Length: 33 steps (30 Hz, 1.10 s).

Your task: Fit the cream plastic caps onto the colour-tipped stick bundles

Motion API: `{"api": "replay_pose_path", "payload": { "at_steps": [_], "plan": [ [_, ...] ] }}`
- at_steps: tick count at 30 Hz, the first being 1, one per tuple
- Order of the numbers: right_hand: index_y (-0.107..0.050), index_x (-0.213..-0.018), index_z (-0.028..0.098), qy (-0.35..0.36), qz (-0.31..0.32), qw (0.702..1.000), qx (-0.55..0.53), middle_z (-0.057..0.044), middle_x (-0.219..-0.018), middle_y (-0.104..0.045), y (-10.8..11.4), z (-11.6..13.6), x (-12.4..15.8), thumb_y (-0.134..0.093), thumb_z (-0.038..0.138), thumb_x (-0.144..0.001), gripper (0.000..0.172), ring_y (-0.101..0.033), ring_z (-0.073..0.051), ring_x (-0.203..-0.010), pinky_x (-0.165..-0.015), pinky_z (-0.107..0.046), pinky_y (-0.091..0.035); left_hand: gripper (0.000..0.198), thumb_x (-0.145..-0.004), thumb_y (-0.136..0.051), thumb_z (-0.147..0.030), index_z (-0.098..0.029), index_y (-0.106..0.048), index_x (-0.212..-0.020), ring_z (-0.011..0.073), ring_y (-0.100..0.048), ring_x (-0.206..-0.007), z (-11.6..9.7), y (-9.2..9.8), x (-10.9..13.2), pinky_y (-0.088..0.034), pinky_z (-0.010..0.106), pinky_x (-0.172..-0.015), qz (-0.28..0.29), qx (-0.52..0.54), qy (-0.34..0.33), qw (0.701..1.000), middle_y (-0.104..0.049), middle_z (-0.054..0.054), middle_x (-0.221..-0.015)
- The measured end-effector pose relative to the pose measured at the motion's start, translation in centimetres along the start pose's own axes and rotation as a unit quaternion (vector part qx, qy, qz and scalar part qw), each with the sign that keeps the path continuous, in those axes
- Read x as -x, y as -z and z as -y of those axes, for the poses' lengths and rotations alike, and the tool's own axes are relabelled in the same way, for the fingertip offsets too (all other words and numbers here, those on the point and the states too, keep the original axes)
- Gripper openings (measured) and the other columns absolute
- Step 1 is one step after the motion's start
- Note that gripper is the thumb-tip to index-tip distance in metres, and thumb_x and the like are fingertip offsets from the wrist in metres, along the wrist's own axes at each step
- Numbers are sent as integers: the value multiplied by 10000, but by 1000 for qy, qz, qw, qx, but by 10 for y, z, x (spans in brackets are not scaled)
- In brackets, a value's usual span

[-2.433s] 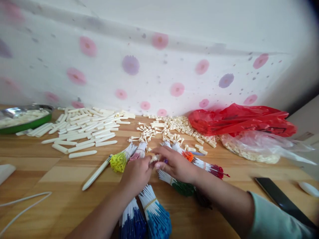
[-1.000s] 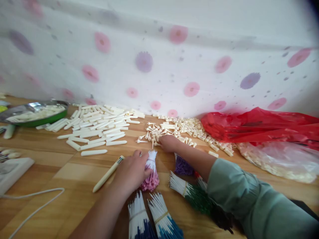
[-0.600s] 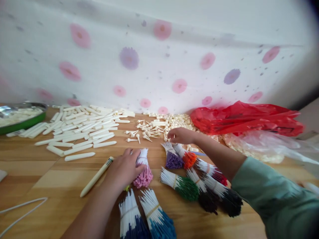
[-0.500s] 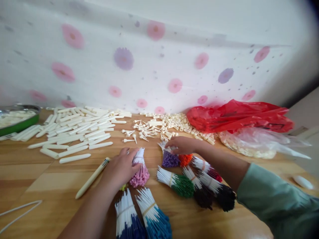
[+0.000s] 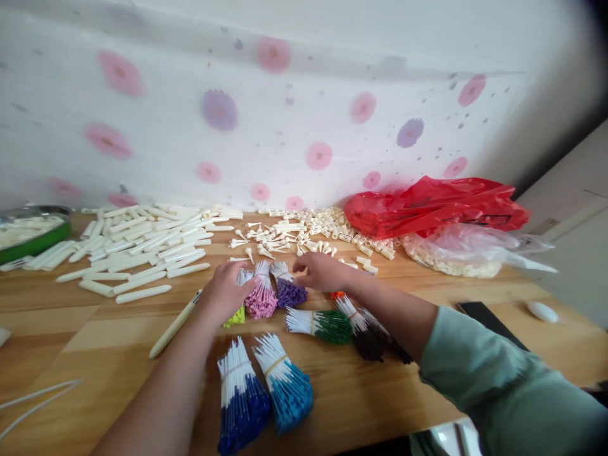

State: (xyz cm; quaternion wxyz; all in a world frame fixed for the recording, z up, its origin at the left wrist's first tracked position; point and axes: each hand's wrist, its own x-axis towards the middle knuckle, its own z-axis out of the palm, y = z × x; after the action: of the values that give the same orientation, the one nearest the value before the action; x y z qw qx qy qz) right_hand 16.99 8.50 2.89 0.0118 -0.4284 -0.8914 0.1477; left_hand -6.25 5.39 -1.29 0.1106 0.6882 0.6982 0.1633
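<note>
Rubber-banded bundles of thin white sticks with coloured ends, like pen refills, lie before me. My left hand (image 5: 228,289) rests at the yellow-ended bundle (image 5: 235,316), thumb and fingers apart around its white ends, beside the pink bundle (image 5: 261,297). The purple bundle (image 5: 291,292) lies against the pink one's right side. My right hand (image 5: 319,272) is just right of the purple bundle, its thumb and fingers apart; whether it touches the sticks I cannot tell. Nearer me are the dark blue bundle (image 5: 242,399) and the light blue bundle (image 5: 285,386). The green bundle (image 5: 323,324) lies sideways.
White pen barrels (image 5: 142,240) are heaped at left, beside a green-rimmed bowl (image 5: 35,244). Small cream parts (image 5: 280,237) spread behind the hands. A red plastic bag (image 5: 437,206), dark bundles (image 5: 365,335), a black flat object (image 5: 489,320) and a white mouse-like object (image 5: 543,311) are at right.
The purple bundle has come left, up against the pink one, with my right hand beside it. My left hand has shifted off the pink bundle to the yellow one. The view has shifted.
</note>
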Motion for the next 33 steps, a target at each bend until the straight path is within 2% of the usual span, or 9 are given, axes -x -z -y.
{"api": "replay_pose_path", "payload": {
  "at_steps": [5,8,11,16,19,22,26,30,33],
  "plan": [
    [-529,-1156,168,45,51,996,56,-121,-1004,-632,-17,20,63,-632,396,-752,475,-600,-247,-875,-698,-297,-438,456,-792,-464,-483,-170,-560,-1110,246,-477,-1172,12,5,0,-356,344,-997,16,18,-95,995,-555,100,-1220],
    [-480,-1180,159,-18,11,990,142,-139,-926,-629,-40,46,81,-555,297,-791,419,-612,-256,-797,-632,-302,-449,423,-805,-471,-477,-195,-567,-1105,255,-451,-1199,3,18,9,-338,368,-1020,-31,17,-112,993,-535,96,-1251],
    [-524,-1072,161,-76,-18,988,133,-122,-854,-626,-52,62,86,-503,260,-800,291,-612,-224,-679,-558,-280,-445,471,-808,-471,-523,-242,-534,-1181,266,-388,-1259,-15,30,41,-310,414,-1049,-59,17,-156,986,-461,81,-1347],
    [-574,-1057,173,-93,-101,990,27,-102,-909,-638,-41,41,107,-444,322,-875,270,-611,-220,-824,-727,-317,-476,771,-542,-708,-609,-444,-484,-1261,413,-318,-1285,-35,8,117,-251,646,-1008,95,-38,-334,937,-360,27,-1456],
    [-560,-1168,179,-99,-148,984,7,-129,-1162,-574,-45,15,129,-499,419,-855,399,-524,-268,-1078,-902,-385,-431,710,-622,-725,-449,-438,-461,-1281,409,-344,-1275,-33,-15,139,-274,671,-983,137,-72,-372,915,-422,36,-1422],
    [-496,-1280,186,-80,-127,989,-15,-158,-1391,-389,-63,7,146,-540,500,-815,563,-364,-315,-1267,-1007,-444,-357,519,-727,-620,-255,-396,-535,-1219,355,-382,-1266,-26,-21,139,-394,564,-962,133,-98,-360,918,-509,20,-1354],
    [-486,-1302,170,-55,-128,989,-51,-168,-1428,-349,-82,30,149,-476,505,-854,559,-221,-324,-1352,-1071,-489,-258,457,-762,-547,-197,-370,-574,-1183,311,-402,-1263,-14,-11,129,-414,507,-978,94,-110,-338,930,-537,8,-1326],
    [-461,-1320,184,18,-133,983,-126,-147,-1394,-411,-75,46,142,-497,517,-842,583,-359,-270,-1294,-1044,-415,-336,523,-741,-627,-349,-397,-518,-1251,314,-421,-1248,-7,-6,123,-373,514,-1017,91,-75,-352,929,-524,6,-1340],
    [-551,-1205,193,-32,-229,964,-128,-120,-1246,-551,-65,23,149,-489,416,-876,401,-512,-226,-1138,-967,-375,-417,581,-738,-616,-460,-381,-479,-1296,313,-436,-1241,-5,-6,123,-393,487,-1010,108,-50,-353,928,-522,23,-1345]
  ]
}}
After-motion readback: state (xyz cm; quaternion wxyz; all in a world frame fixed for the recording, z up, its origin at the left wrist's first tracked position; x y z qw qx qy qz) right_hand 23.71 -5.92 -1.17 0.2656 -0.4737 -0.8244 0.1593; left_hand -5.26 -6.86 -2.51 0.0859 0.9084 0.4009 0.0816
